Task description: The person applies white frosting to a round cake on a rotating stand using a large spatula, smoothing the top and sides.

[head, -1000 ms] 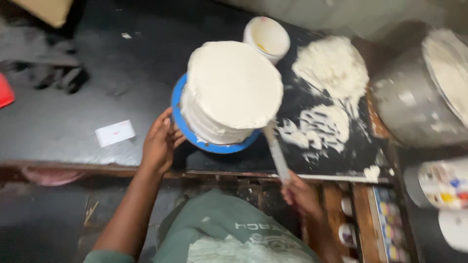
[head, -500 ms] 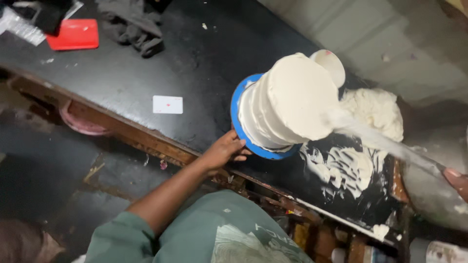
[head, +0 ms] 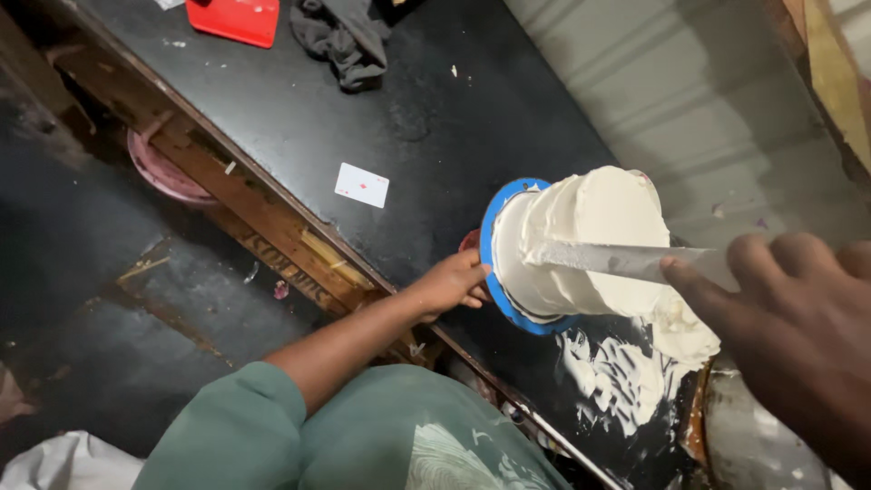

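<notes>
The right hand point(head: 798, 336) is gripping a long metal spatula point(head: 617, 261), its blade lying across a tall white frosted cake point(head: 581, 240). The left hand point(head: 449, 283) is grasping the edge of the blue board point(head: 490, 236) under the cake on the black counter point(head: 363, 118).

Our left hand point(head: 451, 283) reaches forward on an outstretched arm, fingers point(head: 474, 292) curled; our right hand point(head: 785, 322) looms close, fingers extended, gripping.

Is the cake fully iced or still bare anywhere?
Iced wherever visible: white cream covers the cake top and near side above the blue board. Far side hidden, cannot tell.
</notes>
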